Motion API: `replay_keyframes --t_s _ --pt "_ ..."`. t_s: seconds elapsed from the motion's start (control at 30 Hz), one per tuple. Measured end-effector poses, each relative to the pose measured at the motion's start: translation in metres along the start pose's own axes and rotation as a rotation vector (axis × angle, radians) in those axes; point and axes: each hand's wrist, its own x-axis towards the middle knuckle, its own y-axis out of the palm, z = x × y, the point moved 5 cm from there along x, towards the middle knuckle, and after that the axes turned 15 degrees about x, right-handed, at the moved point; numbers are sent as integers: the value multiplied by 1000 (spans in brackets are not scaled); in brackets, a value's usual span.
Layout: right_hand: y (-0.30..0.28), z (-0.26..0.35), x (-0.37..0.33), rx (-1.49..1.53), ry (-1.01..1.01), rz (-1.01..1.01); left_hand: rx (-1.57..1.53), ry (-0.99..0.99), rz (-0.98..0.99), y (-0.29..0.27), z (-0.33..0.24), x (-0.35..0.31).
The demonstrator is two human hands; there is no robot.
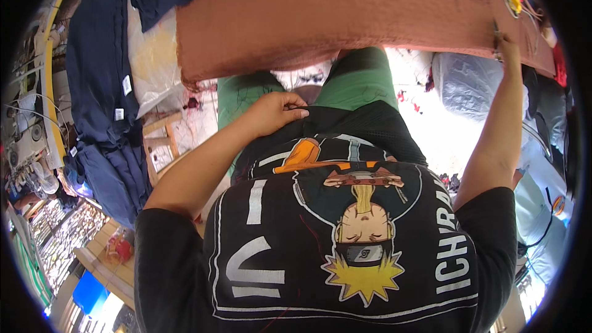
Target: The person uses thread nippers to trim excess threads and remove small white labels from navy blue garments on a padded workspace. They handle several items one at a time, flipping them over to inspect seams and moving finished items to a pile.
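Observation:
Over my lap lies black fabric, below the hem side of my black printed shirt; whether it is a separate piece I cannot tell. My left hand is closed at its upper edge, thumb and fingers pinching the fabric. My right arm stretches out to the far right, where my right hand is at the near edge of the brown cloth covering the work surface. Its fingers are curled around a small, dark, metallic-looking thing, too small to name.
Dark navy garments hang at the left, beside a plastic-wrapped bundle and a wooden frame. A clear plastic bag lies under the right side of the surface. White hooks and a yellow piece sit at the far right corner. Red scraps dot the floor.

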Motion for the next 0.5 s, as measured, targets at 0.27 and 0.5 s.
replay_keyframes --t_s 0.27,0.5 --pt "-28 43 -27 -245 -188 -507 42 109 -310 -12 41 53" --pt "14 159 -36 249 -375 -510 853 20 164 -46 17 17"
